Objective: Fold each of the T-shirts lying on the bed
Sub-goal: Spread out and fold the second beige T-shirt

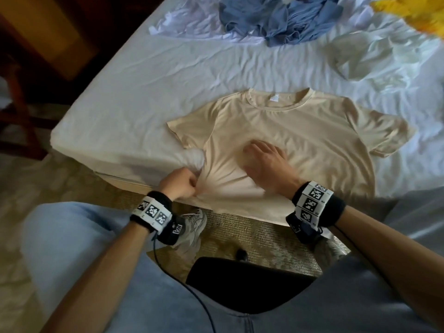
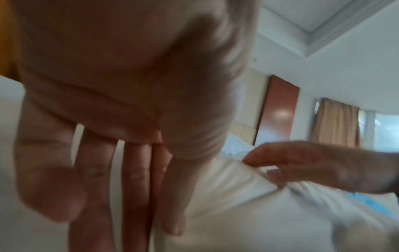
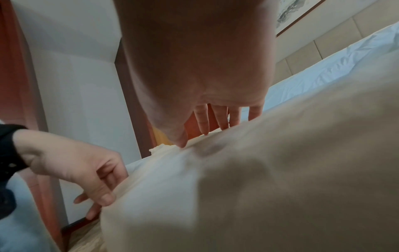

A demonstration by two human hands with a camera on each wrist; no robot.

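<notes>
My left hand (image 1: 179, 183) has its fingers (image 3: 105, 192) curled, pinching the lower left side seam of the beige T-shirt (image 1: 300, 140), and the cloth gathers into creases that fan out from that pinch. My right hand (image 1: 266, 162) lies flat on the chest of the shirt, its fingers (image 3: 202, 119) straight and slightly spread, pressing the fabric down. The shirt lies face up near the edge of the bed (image 1: 144, 75), collar away from me, sleeves out to both sides, hem at the mattress edge. It looks thin, light and limp, likely to slide on the sheet and to wrinkle, so I would take it at seams, shoulders or hem. Further up the bed lie a blue garment (image 1: 281, 20), a white one (image 1: 192, 27), a pale one (image 1: 374, 56) and something yellow (image 1: 418, 15).
</notes>
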